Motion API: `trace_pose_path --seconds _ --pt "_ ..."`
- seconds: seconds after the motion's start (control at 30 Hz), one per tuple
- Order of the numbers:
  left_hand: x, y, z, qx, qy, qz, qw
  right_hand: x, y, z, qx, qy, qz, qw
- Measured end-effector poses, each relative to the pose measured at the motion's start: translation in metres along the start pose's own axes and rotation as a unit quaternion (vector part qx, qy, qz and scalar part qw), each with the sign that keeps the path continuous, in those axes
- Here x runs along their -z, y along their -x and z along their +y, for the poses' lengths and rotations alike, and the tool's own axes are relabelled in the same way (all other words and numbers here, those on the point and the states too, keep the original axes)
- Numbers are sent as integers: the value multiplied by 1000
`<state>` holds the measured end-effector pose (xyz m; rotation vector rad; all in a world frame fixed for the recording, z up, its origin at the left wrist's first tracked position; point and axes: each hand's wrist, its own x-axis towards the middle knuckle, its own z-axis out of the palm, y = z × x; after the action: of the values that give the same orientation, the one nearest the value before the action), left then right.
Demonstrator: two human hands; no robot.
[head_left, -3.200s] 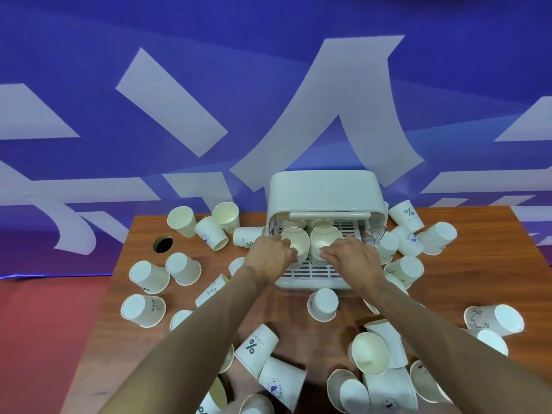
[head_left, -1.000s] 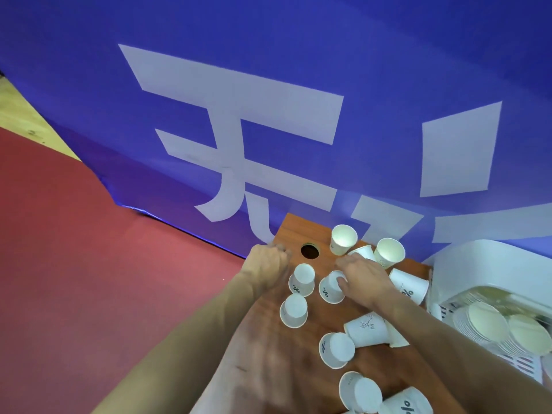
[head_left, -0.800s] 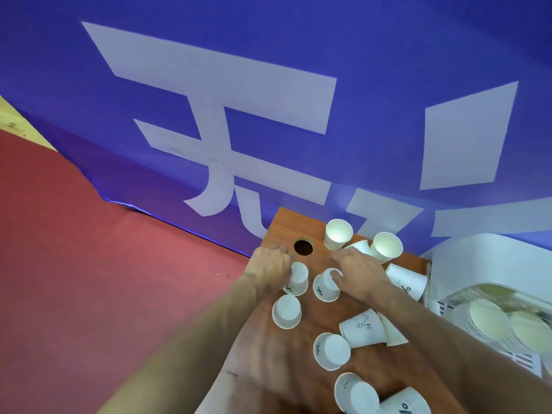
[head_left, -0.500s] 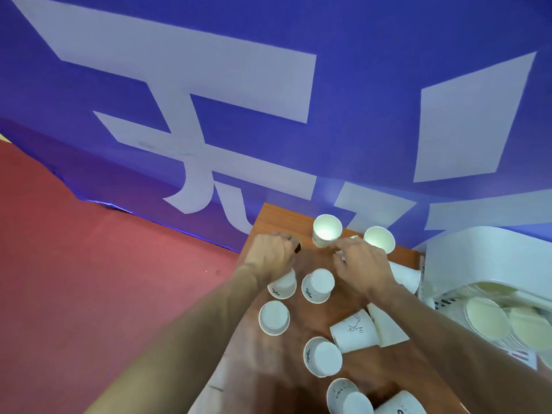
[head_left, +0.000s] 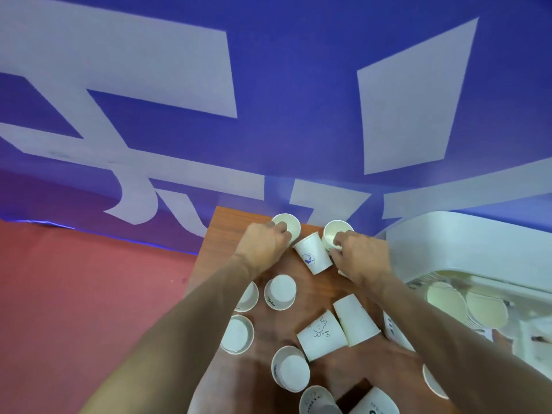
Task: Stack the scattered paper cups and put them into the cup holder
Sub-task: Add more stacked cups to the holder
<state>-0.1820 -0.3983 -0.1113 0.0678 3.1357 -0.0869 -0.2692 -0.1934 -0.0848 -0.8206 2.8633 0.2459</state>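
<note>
cups point(head_left: 280, 291) on table point(head_left: 224, 234), holder point(head_left: 448, 243) at right

This looks like a staged display or event space, not a home. A huge blue banner point(head_left: 298, 85) printed with big white characters hangs behind a small wooden table point(head_left: 227, 225). Red carpet-like flooring point(head_left: 74, 294) spreads to the left.

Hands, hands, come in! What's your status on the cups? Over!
Copy: left grip pinches left upright cup, right grip pinches right upright cup. A tipped cup lies between them. The holder has stacks inside. Over.
</note>
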Motion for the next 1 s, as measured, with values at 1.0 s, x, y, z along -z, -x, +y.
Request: trace_pose_path --seconds 1.0 --pt "159 50 134 -97 81 179 976 52 195 127 2 -90 196 976"
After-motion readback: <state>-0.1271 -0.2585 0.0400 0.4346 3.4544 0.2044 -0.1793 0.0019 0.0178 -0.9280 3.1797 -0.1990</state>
